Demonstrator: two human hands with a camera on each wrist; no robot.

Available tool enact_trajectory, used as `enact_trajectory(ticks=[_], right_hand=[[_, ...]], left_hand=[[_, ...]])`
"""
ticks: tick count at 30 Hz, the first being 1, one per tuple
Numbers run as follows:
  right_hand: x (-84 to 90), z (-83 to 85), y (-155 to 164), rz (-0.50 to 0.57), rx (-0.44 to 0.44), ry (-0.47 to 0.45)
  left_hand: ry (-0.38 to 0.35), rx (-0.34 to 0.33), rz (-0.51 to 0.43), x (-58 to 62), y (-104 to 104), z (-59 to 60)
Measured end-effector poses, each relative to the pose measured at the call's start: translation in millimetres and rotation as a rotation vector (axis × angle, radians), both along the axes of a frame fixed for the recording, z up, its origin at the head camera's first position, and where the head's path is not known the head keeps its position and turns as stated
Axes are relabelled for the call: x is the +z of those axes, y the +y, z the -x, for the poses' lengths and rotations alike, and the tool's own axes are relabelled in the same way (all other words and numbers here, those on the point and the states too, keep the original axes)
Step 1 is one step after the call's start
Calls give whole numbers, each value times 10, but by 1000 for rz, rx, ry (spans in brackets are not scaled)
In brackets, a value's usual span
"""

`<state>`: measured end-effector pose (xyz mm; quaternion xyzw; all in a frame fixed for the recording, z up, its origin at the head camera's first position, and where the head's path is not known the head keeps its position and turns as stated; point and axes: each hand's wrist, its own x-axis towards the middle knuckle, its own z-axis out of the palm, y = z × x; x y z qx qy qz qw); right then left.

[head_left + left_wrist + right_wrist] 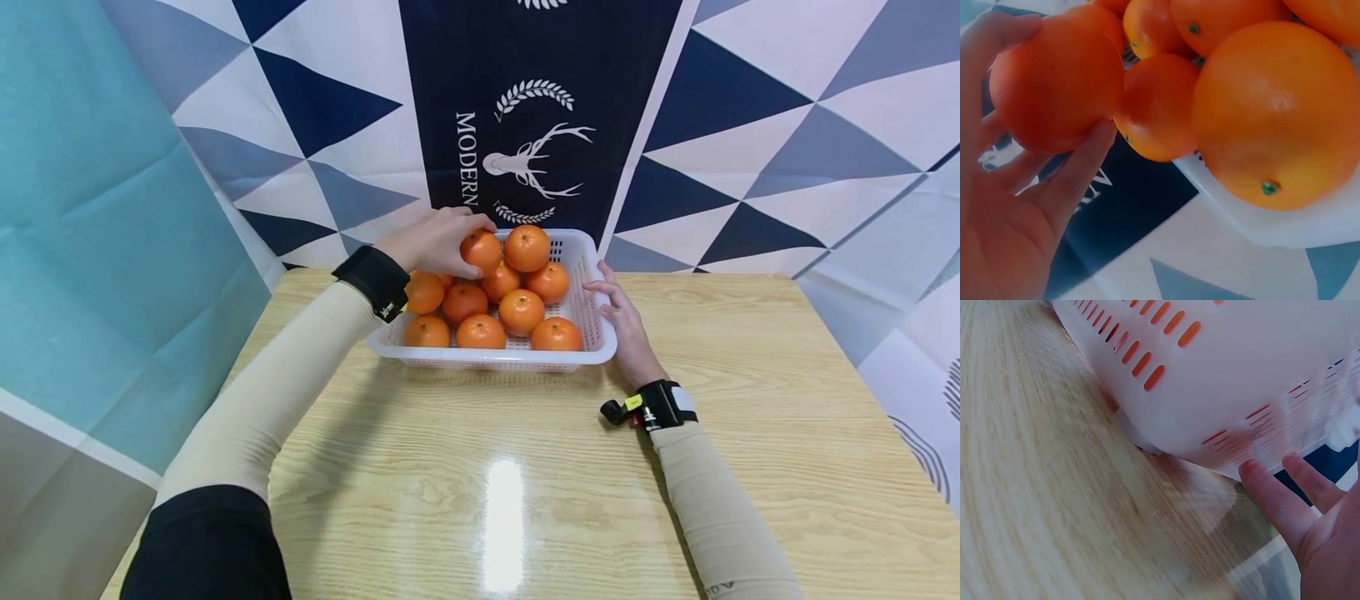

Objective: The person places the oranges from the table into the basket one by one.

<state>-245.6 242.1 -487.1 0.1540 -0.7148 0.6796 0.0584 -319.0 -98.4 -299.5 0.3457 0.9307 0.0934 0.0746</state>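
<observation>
My left hand (438, 240) grips an orange (482, 254) over the back left of a white plastic basket (495, 357). In the left wrist view, fingers and thumb curl round that orange (1057, 81), above and beside other oranges. Several more oranges fill the basket, one of them a large orange (1279, 115) with a green stem nub. At the basket's right end, my right hand (628, 329) holds the rim, fingertips lapping over its edge. Two straighter fingers (1275, 497) of this hand lie against the slotted outer wall in the right wrist view.
The basket stands at the back of a wooden table (420, 467), close to a patterned cloth backdrop (517, 100). On the left hangs a teal cloth (82, 233). Each wrist wears a black strap, and the right wrist's camera (615, 412) juts out over the table.
</observation>
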Motion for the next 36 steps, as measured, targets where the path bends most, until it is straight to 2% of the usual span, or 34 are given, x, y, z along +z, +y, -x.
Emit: enact_trajectory(ticks=[8,17,23,25,30,36], right_hand=[[-9,7,7,-2,-2,9],[10,-6,-17,9,-6,11],[1,-9,-5,-7,-16,11],[-5,-5,2,-4,-14,11],[-11,8,5,7,-3,11],[-20,14,10,4,4,18]], left_hand=[[-12,-26,35,-30,146,-45],[-33,-61,26,-188,179,-64],[-10,-133,-10,-275,203,-79],[-23,-147,-19,-293,211,-87],[-69,-124,2,-354,222,-92],[-82,-106,58,-416,223,-78]])
